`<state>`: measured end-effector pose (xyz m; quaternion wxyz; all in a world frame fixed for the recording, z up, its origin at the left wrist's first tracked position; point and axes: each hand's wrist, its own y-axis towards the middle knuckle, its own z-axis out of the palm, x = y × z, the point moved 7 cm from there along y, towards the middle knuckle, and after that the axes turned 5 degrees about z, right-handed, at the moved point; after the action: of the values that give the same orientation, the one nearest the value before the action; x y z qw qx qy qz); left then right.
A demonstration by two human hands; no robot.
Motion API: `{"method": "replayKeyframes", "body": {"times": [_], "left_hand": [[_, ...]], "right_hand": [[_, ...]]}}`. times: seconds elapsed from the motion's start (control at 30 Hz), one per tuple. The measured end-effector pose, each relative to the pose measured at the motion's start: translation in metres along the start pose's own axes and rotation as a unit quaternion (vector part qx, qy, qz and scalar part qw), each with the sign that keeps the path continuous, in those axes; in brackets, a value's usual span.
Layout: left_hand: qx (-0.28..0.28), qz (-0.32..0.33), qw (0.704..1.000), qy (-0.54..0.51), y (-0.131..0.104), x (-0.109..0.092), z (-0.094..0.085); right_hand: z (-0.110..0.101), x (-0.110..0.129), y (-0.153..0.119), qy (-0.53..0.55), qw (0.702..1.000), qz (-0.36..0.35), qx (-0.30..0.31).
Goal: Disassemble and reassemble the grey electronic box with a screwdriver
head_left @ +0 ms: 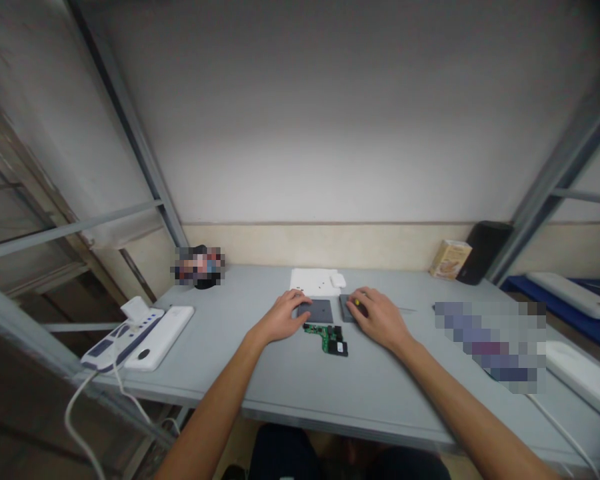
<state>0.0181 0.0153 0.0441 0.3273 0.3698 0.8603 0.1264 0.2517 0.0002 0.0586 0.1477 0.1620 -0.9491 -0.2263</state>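
My left hand (283,316) holds the left side of a flat dark grey cover (321,311), with the thumb at its near edge and the fingers at its far edge. My right hand (380,318) is closed round a screwdriver (358,303) with a black and yellow handle; its thin shaft shows past the hand's right side. Under the right fingertips lies a second dark grey casing piece (347,313), partly covered by the hand. A green circuit board (325,338) with black parts lies in front of the cover. Behind them, small dark screws rest on a white sheet (307,280).
A white case (338,280) stands on the sheet's right side. At left are a power strip (123,337) and a white power bank (163,340), with cables hanging off the edge. A yellow box (450,259) and a black speaker-like object (485,252) stand back right. Metal posts frame the desk.
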Motion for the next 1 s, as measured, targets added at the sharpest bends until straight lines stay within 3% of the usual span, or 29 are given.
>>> {"method": "replayKeyframes", "body": {"times": [1.0], "left_hand": [[0.001,0.004,1.000,-0.010,-0.0015,-0.0037,-0.0075]], "right_hand": [[-0.0028,0.0022,-0.0003,-0.004,1.000,0.001,-0.008]]}}
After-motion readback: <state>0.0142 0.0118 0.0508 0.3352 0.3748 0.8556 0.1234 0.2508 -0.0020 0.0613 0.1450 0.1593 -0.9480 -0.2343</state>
